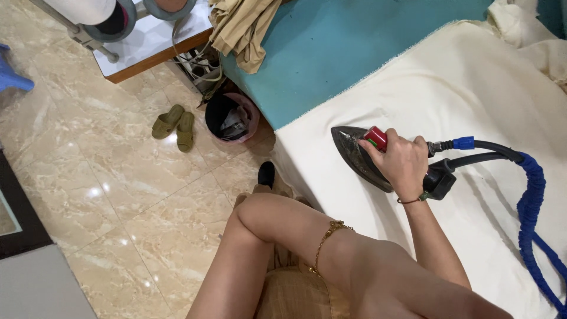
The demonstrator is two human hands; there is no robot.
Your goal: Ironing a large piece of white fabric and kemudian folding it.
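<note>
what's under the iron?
The iron, gripped by the right hand, rests flat on cream cloth. A teal cover shows beyond the cloth's edge; whether it continues beneath is hidden.

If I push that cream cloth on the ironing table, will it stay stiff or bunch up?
The cream cloth probably bunches: it drapes limply over the table edge and lies crumpled at the far corner. It looks thin, so likely light. Under the iron, which the right hand grips, it should stay pinned.

Cream cloth [449, 88] open ahead of iron [360, 156]; blue hose [531, 195] blocks right, perhaps looping.
</note>
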